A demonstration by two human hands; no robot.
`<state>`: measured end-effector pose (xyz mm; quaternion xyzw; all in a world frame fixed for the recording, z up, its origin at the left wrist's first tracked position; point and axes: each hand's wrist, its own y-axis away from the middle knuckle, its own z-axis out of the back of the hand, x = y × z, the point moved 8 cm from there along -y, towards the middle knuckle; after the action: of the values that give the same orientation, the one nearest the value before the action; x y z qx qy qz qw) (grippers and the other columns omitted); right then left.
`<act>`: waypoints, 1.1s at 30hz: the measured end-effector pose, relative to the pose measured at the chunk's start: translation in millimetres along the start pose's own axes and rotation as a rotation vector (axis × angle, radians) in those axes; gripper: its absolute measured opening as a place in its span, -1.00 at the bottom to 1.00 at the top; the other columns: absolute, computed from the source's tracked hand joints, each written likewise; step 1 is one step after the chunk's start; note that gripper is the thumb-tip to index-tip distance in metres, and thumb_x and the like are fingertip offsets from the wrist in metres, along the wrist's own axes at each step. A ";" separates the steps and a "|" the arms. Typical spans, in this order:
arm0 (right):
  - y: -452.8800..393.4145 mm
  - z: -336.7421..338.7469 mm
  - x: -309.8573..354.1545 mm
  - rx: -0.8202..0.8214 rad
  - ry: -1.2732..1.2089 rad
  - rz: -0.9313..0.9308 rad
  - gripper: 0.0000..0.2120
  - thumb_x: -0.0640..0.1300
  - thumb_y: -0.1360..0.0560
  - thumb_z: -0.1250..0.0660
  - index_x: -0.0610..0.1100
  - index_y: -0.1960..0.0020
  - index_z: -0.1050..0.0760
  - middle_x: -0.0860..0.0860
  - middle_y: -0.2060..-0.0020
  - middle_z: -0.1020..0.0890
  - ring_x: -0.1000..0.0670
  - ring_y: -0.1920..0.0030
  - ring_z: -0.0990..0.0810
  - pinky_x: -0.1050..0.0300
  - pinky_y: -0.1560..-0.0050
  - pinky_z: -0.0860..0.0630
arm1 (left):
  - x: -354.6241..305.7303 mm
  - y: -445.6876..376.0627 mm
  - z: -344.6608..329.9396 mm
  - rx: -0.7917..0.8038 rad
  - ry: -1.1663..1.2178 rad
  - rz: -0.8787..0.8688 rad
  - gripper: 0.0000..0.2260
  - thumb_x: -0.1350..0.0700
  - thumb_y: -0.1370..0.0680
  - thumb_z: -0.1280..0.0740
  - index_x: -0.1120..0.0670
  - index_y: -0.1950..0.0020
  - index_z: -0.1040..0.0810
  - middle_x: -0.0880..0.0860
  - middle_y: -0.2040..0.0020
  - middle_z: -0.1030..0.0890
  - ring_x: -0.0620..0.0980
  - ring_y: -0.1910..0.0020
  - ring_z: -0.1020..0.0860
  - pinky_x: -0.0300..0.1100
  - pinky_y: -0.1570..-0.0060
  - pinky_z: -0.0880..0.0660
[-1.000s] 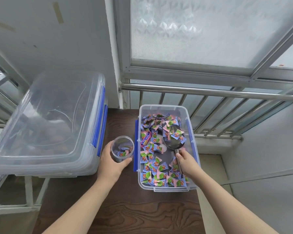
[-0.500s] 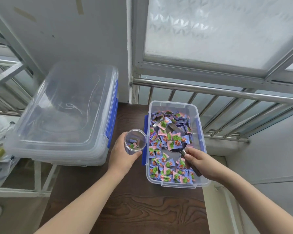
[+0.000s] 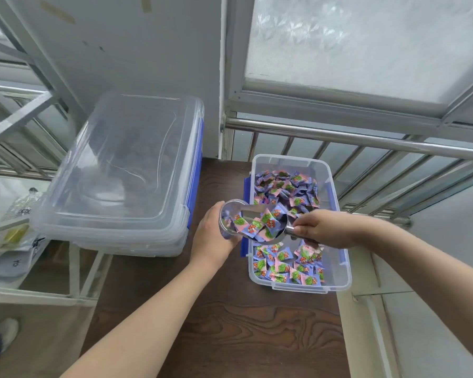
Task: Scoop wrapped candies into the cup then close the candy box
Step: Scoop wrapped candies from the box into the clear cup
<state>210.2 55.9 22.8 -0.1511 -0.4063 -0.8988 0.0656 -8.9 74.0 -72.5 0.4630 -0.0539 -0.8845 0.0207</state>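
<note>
Head view: left hand (image 3: pixel 212 236) wrapped around a clear plastic cup (image 3: pixel 230 218), tilted toward the scoop, just left of the candy box (image 3: pixel 336 197). Right hand (image 3: pixel 325 227) closed on the handle of a metal scoop (image 3: pixel 265 223), loaded with wrapped candies (image 3: pixel 260 225), its front lip at the cup's mouth. A few candies already in the cup. Candy box open on the dark wood table (image 3: pixel 224 323), more candies spread inside, blue latch on its left side. Big clear lidded bin (image 3: pixel 126 173) with blue latches sits to the left. Metal railing (image 3: pixel 366 137) behind.
</note>
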 end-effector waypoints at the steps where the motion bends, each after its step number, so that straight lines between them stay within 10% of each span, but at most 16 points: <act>1: -0.3 7.1 6.2 0.003 0.037 -0.005 -0.67 0.07 -0.66 -0.11 -0.09 0.06 -0.56 0.05 0.31 -0.57 0.03 0.31 -0.47 0.11 0.16 -0.43 | 0.8 0.8 -0.2 -0.007 -0.002 0.000 -0.30 -0.03 -0.34 -0.60 -0.14 -0.41 -0.38 -0.14 -0.30 -0.54 -0.10 -0.28 -0.52 0.03 -0.20 -0.57; 18: 1.6 63.6 76.8 -0.048 0.445 -0.061 -0.60 0.09 -0.63 -0.14 -0.20 0.15 -0.52 -0.06 0.32 -0.49 -0.07 0.32 -0.39 0.08 0.30 -0.32 | 8.9 2.9 0.3 0.000 0.013 0.054 -0.20 0.09 -0.36 -0.62 -0.06 -0.50 -0.31 -0.08 -0.39 -0.47 -0.06 -0.35 -0.47 -0.04 -0.29 -0.52; 29: 27.5 -56.4 -60.7 -0.328 -0.767 -0.301 -0.61 0.02 -0.64 -0.21 -0.29 0.10 -0.57 -0.05 0.45 -0.55 0.02 0.56 -0.35 0.28 0.54 -0.28 | 36.2 17.1 -12.6 0.047 0.157 0.421 -0.16 -0.04 -0.45 -0.53 0.09 -0.60 -0.17 0.10 -0.54 -0.33 0.10 -0.48 -0.37 0.01 -0.37 -0.42; 33: 19.6 -112.4 -91.9 -0.326 -0.981 -0.469 -0.50 0.03 -0.60 -0.26 -0.21 0.43 -0.57 -0.18 0.50 -0.49 -0.04 0.62 -0.33 0.22 0.54 -0.24 | 34.2 53.0 -39.5 0.151 0.130 0.576 -0.41 -0.17 -0.61 -0.26 0.11 -0.55 -0.31 0.11 -0.50 -0.37 0.11 -0.40 -0.44 -0.05 -0.22 -0.47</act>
<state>277.3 -41.8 -63.3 -0.4649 -0.2678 -0.7650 -0.3562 3.3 15.3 -116.6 0.4846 -0.2471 -0.8041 0.2397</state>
